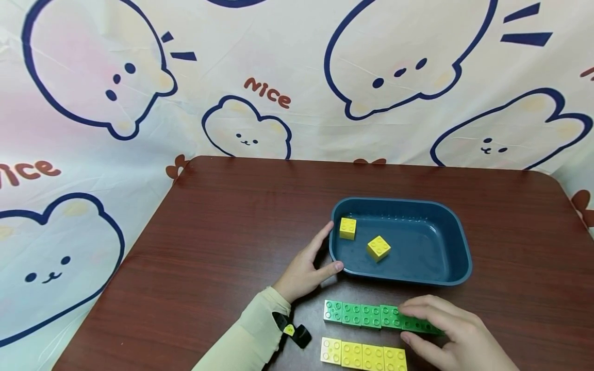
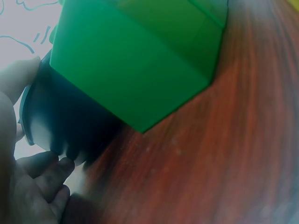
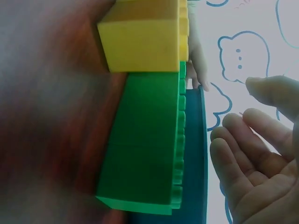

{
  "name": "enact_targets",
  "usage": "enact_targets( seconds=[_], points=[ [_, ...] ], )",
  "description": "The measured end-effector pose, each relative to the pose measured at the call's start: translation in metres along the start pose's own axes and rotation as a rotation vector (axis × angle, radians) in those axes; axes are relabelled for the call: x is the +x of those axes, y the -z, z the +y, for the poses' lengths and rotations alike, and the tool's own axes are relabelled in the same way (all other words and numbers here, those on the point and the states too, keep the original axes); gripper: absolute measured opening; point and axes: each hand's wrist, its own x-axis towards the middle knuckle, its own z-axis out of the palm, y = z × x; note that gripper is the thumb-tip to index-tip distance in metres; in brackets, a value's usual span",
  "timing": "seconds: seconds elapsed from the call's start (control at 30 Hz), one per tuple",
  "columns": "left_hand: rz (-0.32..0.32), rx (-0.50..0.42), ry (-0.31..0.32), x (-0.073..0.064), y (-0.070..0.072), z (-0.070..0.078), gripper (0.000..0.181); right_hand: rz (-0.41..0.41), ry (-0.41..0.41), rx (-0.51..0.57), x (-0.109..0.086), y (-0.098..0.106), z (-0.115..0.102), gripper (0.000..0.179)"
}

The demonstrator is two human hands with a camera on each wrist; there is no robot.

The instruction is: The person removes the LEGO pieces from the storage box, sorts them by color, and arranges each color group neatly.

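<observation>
My left hand [image 1: 303,270] rests against the left end of a blue tray [image 1: 452,252], its thumb at the near corner and its fingers along the outer wall. Two yellow toy bricks [image 1: 347,229] lie in the tray's left half. A row of green toy bricks [image 1: 362,315] runs along the table in front of the tray. My right hand [image 1: 447,330] hovers over the right end of this row, covering part of it. In the right wrist view its fingers [image 3: 233,154] are loosely bent and hold nothing. Nearer to me lies a row of yellow bricks [image 1: 363,354].
The dark wooden table [image 1: 223,226] has rounded far corners. Behind it hangs a pale cloth [image 1: 306,62] printed with cartoon bears. A black strap with a small device [image 1: 292,330] sits on my left wrist, close to the left ends of the brick rows.
</observation>
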Motion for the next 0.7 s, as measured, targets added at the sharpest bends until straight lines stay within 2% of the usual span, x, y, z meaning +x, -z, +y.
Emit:
enact_targets(
  seconds=[0.37, 0.7],
  points=[
    [0.003, -0.008, 0.01, 0.0, -0.001, -0.001, 0.083, 0.051, 0.036, -0.06, 0.024, 0.011, 0.002, 0.058],
    [0.006, -0.017, 0.004, 0.0, -0.001, -0.001, 0.084, 0.045, 0.028, -0.108, 0.043, 0.01, 0.01, 0.044]
  ],
)
